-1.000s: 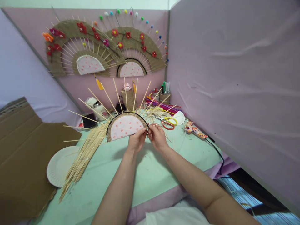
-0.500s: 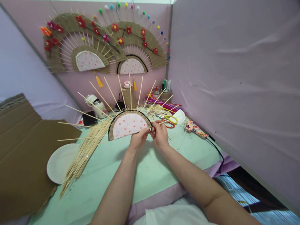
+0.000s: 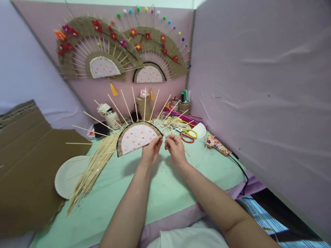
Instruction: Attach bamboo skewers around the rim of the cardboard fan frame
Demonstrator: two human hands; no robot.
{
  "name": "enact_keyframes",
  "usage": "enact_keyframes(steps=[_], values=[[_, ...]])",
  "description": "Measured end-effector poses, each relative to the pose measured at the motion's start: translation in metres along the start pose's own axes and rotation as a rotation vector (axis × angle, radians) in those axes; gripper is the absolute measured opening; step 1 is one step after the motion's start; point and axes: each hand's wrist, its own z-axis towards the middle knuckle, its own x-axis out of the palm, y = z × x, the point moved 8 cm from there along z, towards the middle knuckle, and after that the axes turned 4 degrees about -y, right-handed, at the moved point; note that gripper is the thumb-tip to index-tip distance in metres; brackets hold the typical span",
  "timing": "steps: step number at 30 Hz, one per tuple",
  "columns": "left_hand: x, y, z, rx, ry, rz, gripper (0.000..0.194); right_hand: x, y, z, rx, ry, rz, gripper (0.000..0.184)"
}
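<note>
A half-round craft fan [image 3: 137,137] stands tilted above the table, its pink spotted centre edged with brown twine and a dark cord. Thin wooden sticks [image 3: 127,106] radiate from its curved edge. My left hand [image 3: 151,151] pinches the fan at its lower right corner. Just right of that corner, my right hand [image 3: 176,150] is closed with thumb and fingertips together, slightly apart from the fan. Whatever may be between those fingertips is too small to make out.
Bundled sticks [image 3: 94,168] overlap a white paper plate [image 3: 67,172] beside cardboard [image 3: 28,165]. Scissors [image 3: 190,133] and a patterned glue gun [image 3: 216,144] lie to the right. A bottle [image 3: 111,117], a twine roll [image 3: 143,107] and a pen holder [image 3: 184,106] stand behind. Finished fans [image 3: 155,44] hang on the wall.
My right hand has come off the fan's right corner, leaving a small gap. The fan tilts a little more, its right end lifted. The whole view has shifted slightly.
</note>
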Motion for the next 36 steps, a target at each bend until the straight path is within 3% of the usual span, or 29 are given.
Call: enact_keyframes(steps=[8,16,21,26,36], values=[[0.002,0.004,-0.001,-0.026,0.019,0.025,0.009,-0.007,0.01,0.0,-0.137,-0.085,-0.09,0.018],[0.002,0.004,-0.003,0.019,0.057,0.071,0.014,-0.011,0.015,-0.003,-0.15,-0.132,-0.118,0.019],[0.005,0.008,-0.004,-0.017,0.093,0.068,0.011,-0.011,0.013,-0.001,-0.144,-0.125,-0.114,0.02],[0.01,0.009,-0.004,-0.017,0.149,0.091,0.022,-0.01,0.011,0.0,-0.123,-0.1,-0.094,0.024],[0.007,0.002,-0.003,0.02,0.094,0.074,0.016,0.001,0.007,-0.002,-0.071,-0.003,-0.068,0.018]])
